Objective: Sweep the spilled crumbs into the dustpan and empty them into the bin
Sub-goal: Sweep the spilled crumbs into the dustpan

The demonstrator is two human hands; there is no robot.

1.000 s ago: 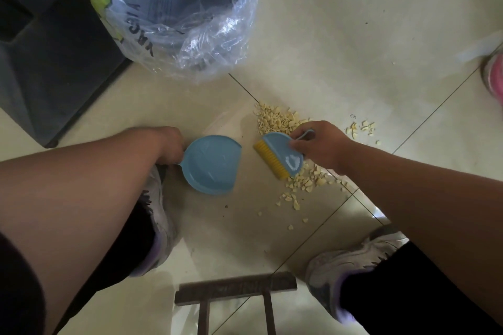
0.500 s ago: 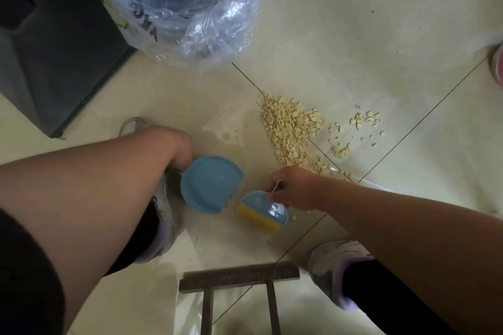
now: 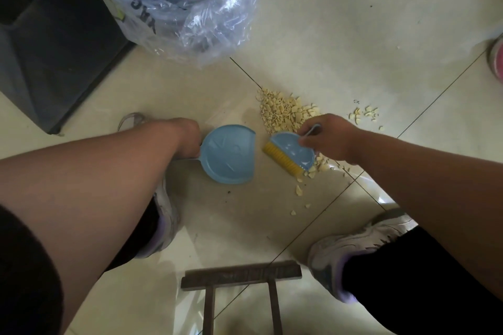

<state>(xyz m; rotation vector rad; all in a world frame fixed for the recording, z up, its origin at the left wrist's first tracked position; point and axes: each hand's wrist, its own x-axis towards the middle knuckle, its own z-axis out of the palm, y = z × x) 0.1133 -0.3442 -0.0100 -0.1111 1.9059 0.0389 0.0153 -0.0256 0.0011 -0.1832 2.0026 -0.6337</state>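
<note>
Barely begun: dustpan [image 3: 227, 153] empty in left hand [image 3: 187, 141]'s hold, brush [image 3: 290, 152] pinched by right hand [image 3: 330, 139], crumbs [image 3: 283, 114] unswept, bin [image 3: 177, 0] waiting.

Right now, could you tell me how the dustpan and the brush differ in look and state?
The dustpan is a wide, shallow scoop lying flat on the floor, and looks empty; the brush is smaller, half-round, with yellow bristles. The left hand holds the dustpan's handle; the right hand grips the brush beside the crumbs. Both are light blue plastic.
</note>
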